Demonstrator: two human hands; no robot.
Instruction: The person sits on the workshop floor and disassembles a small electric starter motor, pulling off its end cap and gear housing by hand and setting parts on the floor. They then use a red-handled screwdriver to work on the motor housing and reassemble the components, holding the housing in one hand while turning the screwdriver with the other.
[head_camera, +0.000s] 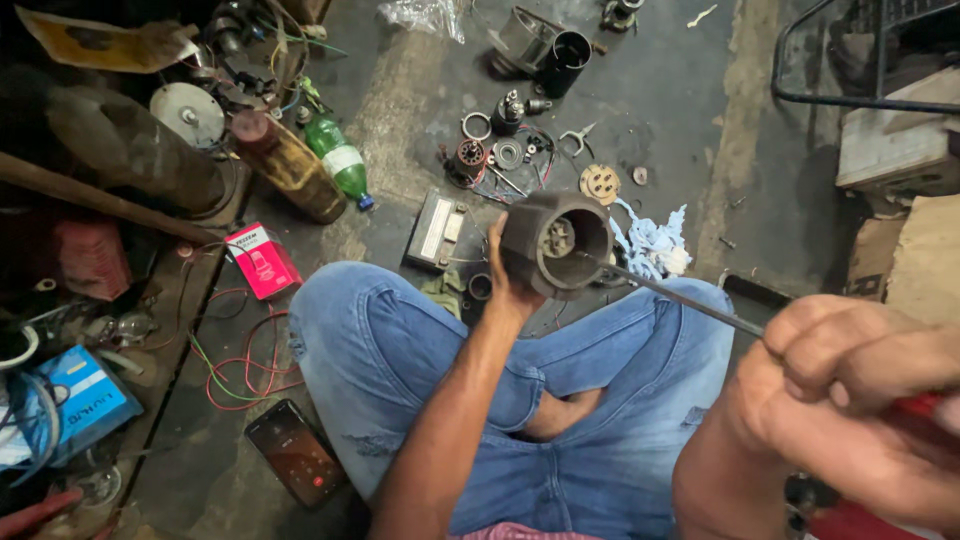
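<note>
Sitting cross-legged in blue jeans, a person grasps a dark cylindrical metal motor housing (556, 243) in the left hand (508, 282) above the knees, while the right hand (850, 375) clenches a long red-handled screwdriver (680, 298), its tip inside the housing.

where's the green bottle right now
In the head view, the green bottle lies on the floor at upper left, beside a brown bottle and above the pink box, well left of the left hand.
</note>
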